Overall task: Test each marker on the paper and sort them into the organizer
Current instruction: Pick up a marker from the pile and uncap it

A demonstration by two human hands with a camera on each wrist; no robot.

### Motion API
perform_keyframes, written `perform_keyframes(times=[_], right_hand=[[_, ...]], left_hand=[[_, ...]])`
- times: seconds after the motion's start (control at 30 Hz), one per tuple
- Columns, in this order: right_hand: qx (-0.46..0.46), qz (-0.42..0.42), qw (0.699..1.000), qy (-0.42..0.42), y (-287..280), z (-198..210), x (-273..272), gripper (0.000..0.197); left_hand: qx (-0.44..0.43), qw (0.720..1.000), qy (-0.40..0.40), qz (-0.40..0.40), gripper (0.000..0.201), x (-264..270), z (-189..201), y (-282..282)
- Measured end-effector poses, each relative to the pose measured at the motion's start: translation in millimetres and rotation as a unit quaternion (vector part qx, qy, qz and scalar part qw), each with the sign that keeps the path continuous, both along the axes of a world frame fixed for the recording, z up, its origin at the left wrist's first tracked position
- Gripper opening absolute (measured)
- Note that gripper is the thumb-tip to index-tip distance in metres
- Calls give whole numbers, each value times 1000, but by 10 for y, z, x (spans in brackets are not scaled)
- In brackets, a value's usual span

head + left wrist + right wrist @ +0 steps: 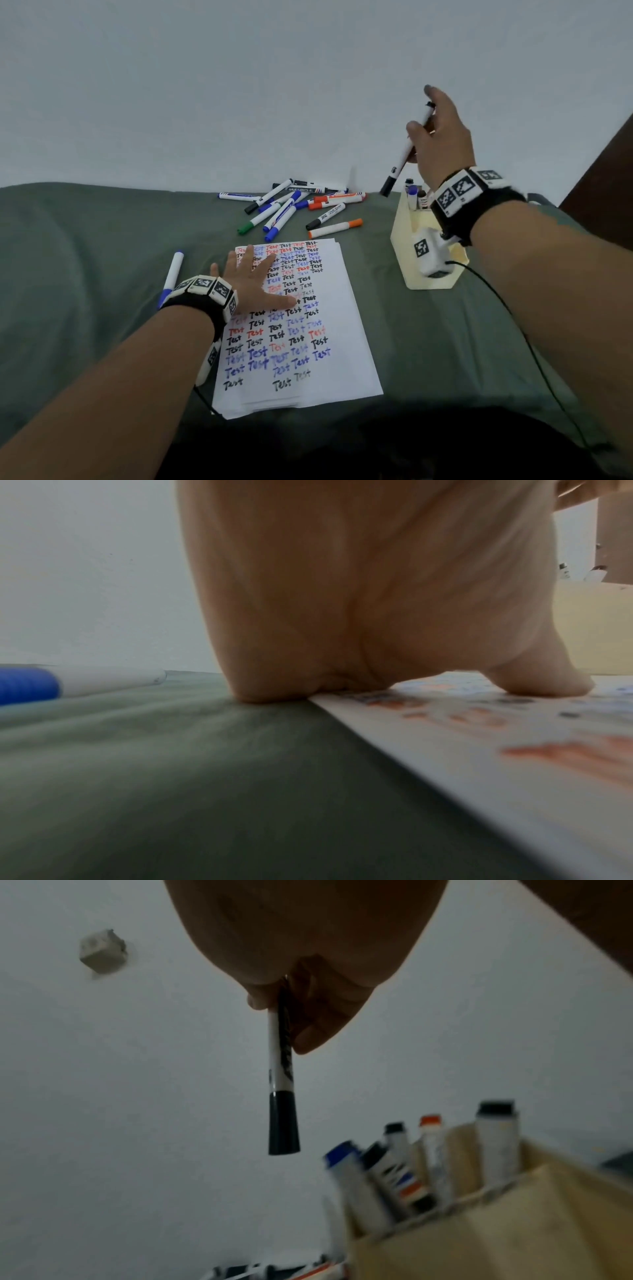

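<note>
My right hand (pixel 438 137) grips a white marker with a black cap (pixel 404 154), cap end down, held in the air just left of and above the cream organizer (pixel 407 240). In the right wrist view the black-capped marker (pixel 281 1091) hangs from my fingers above the organizer (pixel 514 1218), where several markers (pixel 404 1177) stand upright. My left hand (pixel 260 277) lies flat with spread fingers on the paper (pixel 346 308) covered in "Test" words. In the left wrist view the palm (pixel 342 615) presses on the paper's edge (pixel 445 737). A pile of loose markers (pixel 291 205) lies behind the paper.
A single blue-capped marker (pixel 171 277) lies on the green cloth (pixel 85 257) left of my left hand, also visible as the blue-capped marker (pixel 68 683) in the left wrist view. A grey wall (pixel 239 85) rises behind the table. A black cable (pixel 534 359) trails from my right wrist.
</note>
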State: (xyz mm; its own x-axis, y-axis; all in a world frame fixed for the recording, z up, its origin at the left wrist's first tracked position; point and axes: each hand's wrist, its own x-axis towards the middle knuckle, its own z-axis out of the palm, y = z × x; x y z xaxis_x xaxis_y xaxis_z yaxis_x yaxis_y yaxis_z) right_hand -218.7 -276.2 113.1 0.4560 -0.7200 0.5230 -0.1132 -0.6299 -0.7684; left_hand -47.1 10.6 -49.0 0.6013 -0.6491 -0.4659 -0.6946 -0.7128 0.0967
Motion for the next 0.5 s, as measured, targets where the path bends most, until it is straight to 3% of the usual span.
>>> perform_keyframes(times=[0.23,0.37,0.5], right_hand=[[-114,-49,988,93,-347,132,-300,45],[-80,-72,987,119,-339,-102,-361,37],[-55,-114,972,196,-301,-428,-383,37]], left_hand=[[-4,1000,-5,1,148,-33,17,12],[-1,1000,0,0,148,-32,28,21],[2,1000,6,-2,145,-38,47,26]])
